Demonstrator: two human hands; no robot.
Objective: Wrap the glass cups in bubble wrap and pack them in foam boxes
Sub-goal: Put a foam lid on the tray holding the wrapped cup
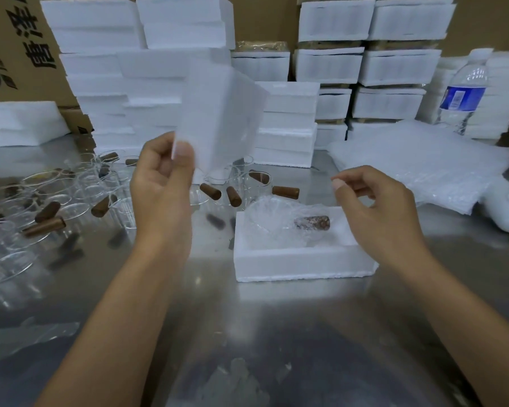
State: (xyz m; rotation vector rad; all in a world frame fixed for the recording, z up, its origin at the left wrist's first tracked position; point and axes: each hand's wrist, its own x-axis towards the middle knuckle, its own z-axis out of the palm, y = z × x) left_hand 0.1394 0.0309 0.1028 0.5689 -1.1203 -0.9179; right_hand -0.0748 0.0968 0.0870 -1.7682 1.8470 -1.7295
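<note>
Far L on counter point(247, 333): bare glass cups point(56, 195) w/ brown cylindrical pieces, crowded together. L hand point(162, 183) is raised, fingers & thumb pinching the corner of a foam lid point(221, 113), tilted in mid-air. Center-R: open foam box point(300, 259) on counter, bubble-wrapped cup point(279, 221) lying inside. R hand point(376, 212) hovers over box's right end, fingers curled, holding nothing. Behind: bubble wrap stack point(423, 163).
</note>
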